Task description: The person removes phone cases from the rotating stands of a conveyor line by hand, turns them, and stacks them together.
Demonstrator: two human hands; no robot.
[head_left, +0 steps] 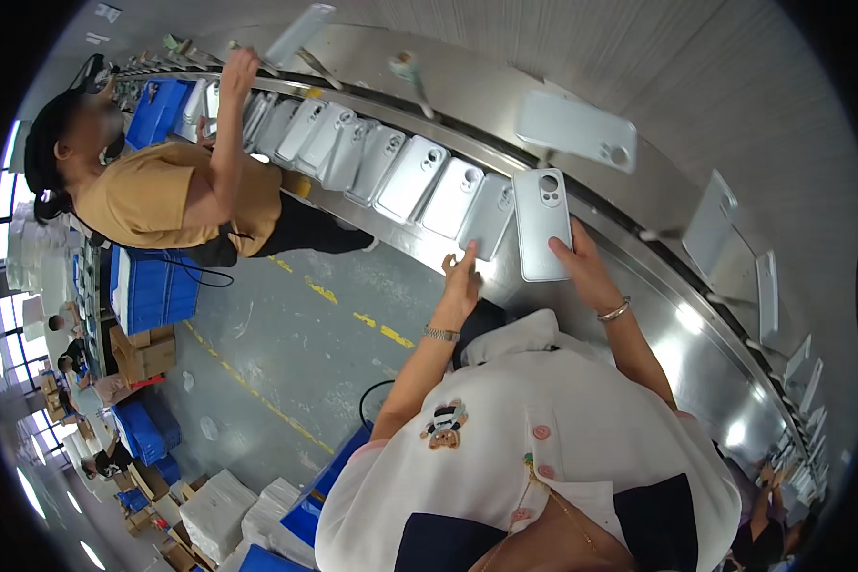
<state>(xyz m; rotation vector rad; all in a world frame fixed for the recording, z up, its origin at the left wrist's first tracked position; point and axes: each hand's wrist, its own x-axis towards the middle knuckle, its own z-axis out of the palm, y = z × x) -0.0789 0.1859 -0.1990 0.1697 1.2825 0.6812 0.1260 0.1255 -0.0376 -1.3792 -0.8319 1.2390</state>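
My right hand point(586, 270) grips a silver phone back cover point(534, 238) by its lower right edge, thumb on its face. The cover stands tilted above the metal bench, its round camera opening at the top. My left hand point(462, 284) has its fingers apart, the index fingertip at the lower edge of another grey phone back cover point(489, 219). That one is the nearest of a row leaning along the bench. Beside it in the row lies a paler phone back cover point(451, 200).
A conveyor rail runs behind the metal bench point(629, 315), with phone covers point(577, 132) held up on stands. To my left, a co-worker in a tan shirt point(162, 195) reaches toward the line. Blue crates point(157, 291) and cardboard boxes point(145, 351) stand across the floor.
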